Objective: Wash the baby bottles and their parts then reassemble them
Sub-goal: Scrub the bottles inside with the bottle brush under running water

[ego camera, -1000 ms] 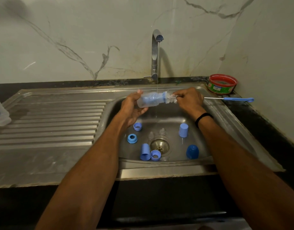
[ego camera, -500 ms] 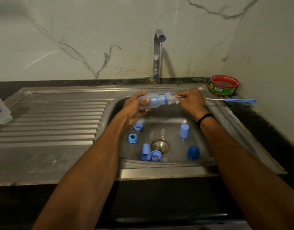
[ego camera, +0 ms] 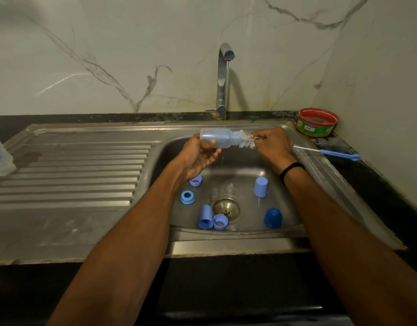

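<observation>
My left hand (ego camera: 198,158) grips a clear baby bottle (ego camera: 220,138) sideways over the sink basin (ego camera: 304,175), under a thin stream from the tap (ego camera: 224,78). My right hand (ego camera: 273,143) grips the wire shaft of a bottle brush; its white bristles (ego camera: 248,142) stick partly out of the bottle's mouth and its blue handle (ego camera: 339,154) rests over the sink's right rim. In the basin lie blue collar rings (ego camera: 187,197), light blue caps (ego camera: 260,187), a dark blue cap (ego camera: 272,217) and clear teats (ego camera: 230,187) near the drain (ego camera: 226,208).
Another clear bottle (ego camera: 0,158) lies on the ribbed drainboard (ego camera: 68,175) at far left. A red and green tub (ego camera: 318,122) stands on the dark counter at back right, by the marble wall corner.
The brush has been drawn out to the right, so more bristles show outside the bottle's mouth. My left hand has shifted its hold lower under the bottle.
</observation>
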Demonstrator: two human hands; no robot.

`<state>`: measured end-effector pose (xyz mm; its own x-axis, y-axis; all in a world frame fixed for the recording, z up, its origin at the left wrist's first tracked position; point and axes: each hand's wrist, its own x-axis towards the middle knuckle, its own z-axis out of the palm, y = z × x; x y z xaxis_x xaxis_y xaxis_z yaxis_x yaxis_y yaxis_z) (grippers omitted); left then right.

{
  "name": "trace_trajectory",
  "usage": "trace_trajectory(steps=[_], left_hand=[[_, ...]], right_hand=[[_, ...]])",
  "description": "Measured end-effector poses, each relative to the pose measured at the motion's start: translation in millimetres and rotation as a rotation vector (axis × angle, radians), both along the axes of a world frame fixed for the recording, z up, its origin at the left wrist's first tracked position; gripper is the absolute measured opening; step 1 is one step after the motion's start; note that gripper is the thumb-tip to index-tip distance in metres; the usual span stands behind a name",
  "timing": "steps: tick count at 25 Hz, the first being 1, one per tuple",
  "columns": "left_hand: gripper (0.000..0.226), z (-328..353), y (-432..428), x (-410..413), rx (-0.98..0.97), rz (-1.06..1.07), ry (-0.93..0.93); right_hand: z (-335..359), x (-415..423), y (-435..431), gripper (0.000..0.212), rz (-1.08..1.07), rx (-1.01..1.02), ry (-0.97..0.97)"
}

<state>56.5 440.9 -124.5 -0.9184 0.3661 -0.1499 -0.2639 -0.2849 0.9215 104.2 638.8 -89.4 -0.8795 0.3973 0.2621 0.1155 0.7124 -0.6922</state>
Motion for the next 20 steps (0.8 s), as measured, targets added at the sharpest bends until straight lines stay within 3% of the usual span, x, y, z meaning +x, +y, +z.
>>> trace_trajectory(steps=[5,7,11,20], left_hand=[[0.045,1,-11,-8,0.015,0.100,-0.023],[0.034,1,-10,-5,0.032,0.042,0.002],[0.039,5,-4,-4,0.036,-0.011,0.052],[0.037,-5,-5,-22,-0.005,0.310,-0.018]], right_hand=[[1,-2,-5,0.027,0.065,0.038,-0.011],[1,-2,-2,0.026,0.013,0.026,-0.023],[0,0,0,0.026,0.003,0.007,-0.027],[12,10,-7,0.029,-0.113,0.251,0.040]])
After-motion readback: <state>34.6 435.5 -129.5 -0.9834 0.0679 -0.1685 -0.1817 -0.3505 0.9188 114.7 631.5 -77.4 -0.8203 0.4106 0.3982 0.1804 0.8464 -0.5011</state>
